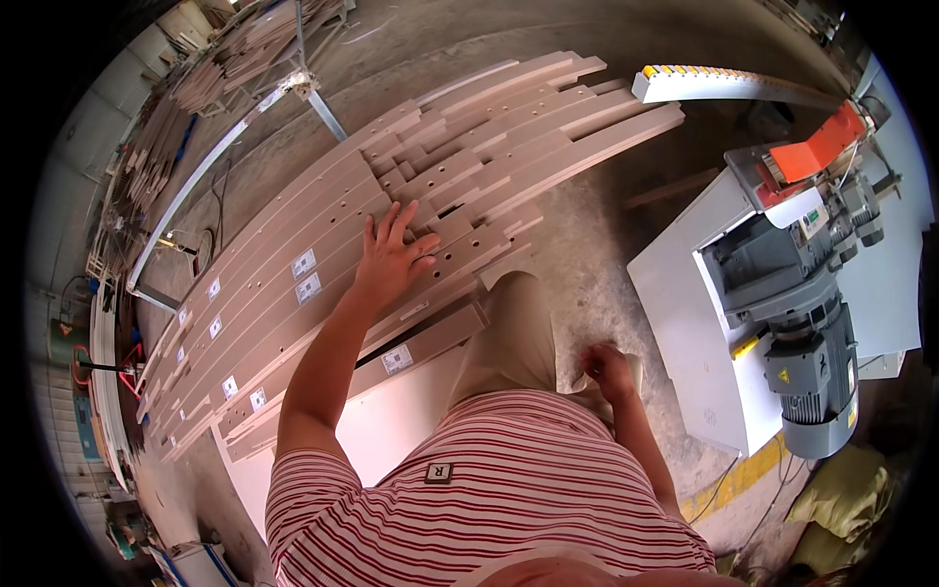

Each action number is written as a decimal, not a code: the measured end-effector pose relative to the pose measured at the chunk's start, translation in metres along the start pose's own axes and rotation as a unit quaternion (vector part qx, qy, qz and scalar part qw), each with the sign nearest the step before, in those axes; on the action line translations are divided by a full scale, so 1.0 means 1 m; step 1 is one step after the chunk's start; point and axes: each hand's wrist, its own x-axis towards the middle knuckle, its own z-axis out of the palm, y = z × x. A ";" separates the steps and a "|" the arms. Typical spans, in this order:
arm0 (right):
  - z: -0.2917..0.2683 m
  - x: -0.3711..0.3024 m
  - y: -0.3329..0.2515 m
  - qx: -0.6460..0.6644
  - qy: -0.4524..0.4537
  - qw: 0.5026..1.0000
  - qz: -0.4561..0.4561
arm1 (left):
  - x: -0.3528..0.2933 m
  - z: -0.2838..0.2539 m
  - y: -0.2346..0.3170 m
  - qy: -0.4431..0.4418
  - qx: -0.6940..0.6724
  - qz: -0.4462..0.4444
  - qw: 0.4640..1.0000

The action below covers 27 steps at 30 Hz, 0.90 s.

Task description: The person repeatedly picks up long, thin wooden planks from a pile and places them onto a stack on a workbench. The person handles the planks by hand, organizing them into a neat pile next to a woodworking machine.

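My left hand point(389, 256) reaches forward with its fingers spread over a wide stack of long brown boards point(342, 186). It rests on or just above them; I cannot tell which. Round dark holes mark many of the boards, and several carry white printed labels point(308, 288). Lower down at my side, next to my beige trousers point(516, 333), is my right hand point(608, 372) with its fingers curled in. What those fingers hold, if anything, is hidden.
On the right stands a white machine housing point(685, 303) with a grey motor point(812, 382) and an orange guard point(820, 145). A roller conveyor rail point(734, 84) runs at the far right. Beyond the stack rises a metal frame point(210, 171). Yellowish sacks point(843, 499) lie at the lower right.
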 end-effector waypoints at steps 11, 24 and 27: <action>0.000 0.003 -0.002 0.000 0.002 1.000 0.005 | 0.006 0.004 -0.002 0.016 -0.020 0.015 1.000; -0.011 0.007 0.005 0.003 0.001 1.000 0.019 | -0.002 0.001 -0.011 0.025 -0.048 0.007 0.998; -0.008 0.007 0.005 -0.007 -0.009 1.000 0.015 | -0.010 0.003 -0.015 0.027 -0.029 -0.014 0.999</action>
